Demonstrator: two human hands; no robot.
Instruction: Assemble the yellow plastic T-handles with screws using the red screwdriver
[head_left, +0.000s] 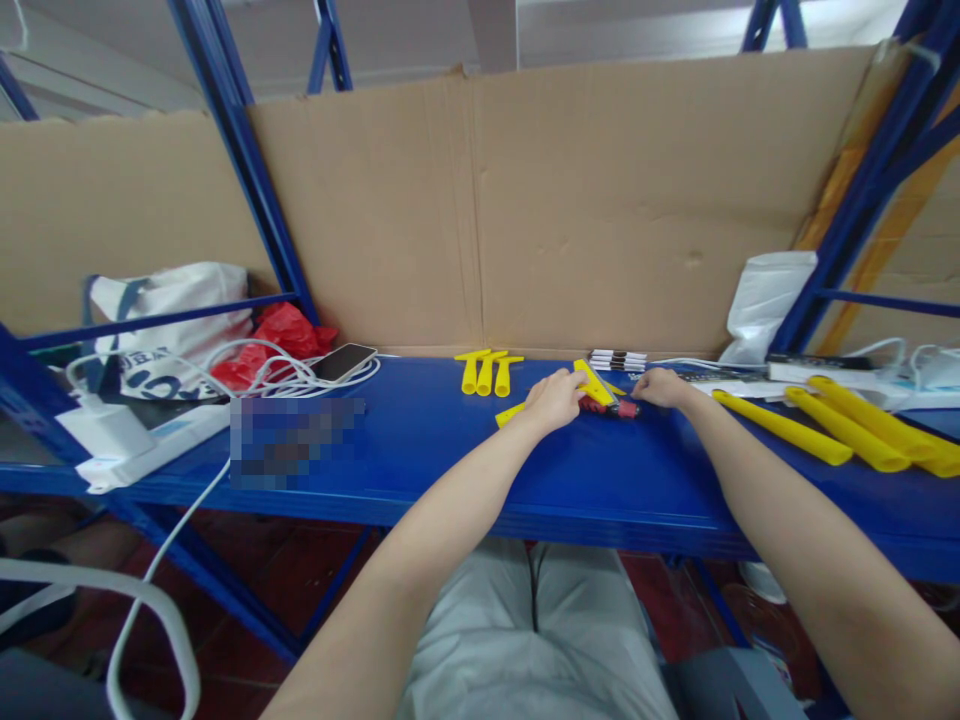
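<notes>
My left hand (553, 402) is closed round a yellow plastic piece (595, 382) with a flat head. Its yellow end (510, 415) shows at the other side of the hand. Just beyond the left fingertips lies a red and black tool (621, 409), partly covered. My right hand (661, 387) is a little to the right, its fingers bent down and pressed together near the tabletop. Whatever those fingers may hold is too small to make out. Several yellow T-shaped pieces (485, 374) stand together left of my hands.
Long yellow tubes (784, 427) lie on the blue table (420, 455) at the right. Small white packs (617, 360) sit against the cardboard (600, 200). At the left are a phone (345, 364), coiled white cables, a red bag (281, 340) and a power strip (161, 440).
</notes>
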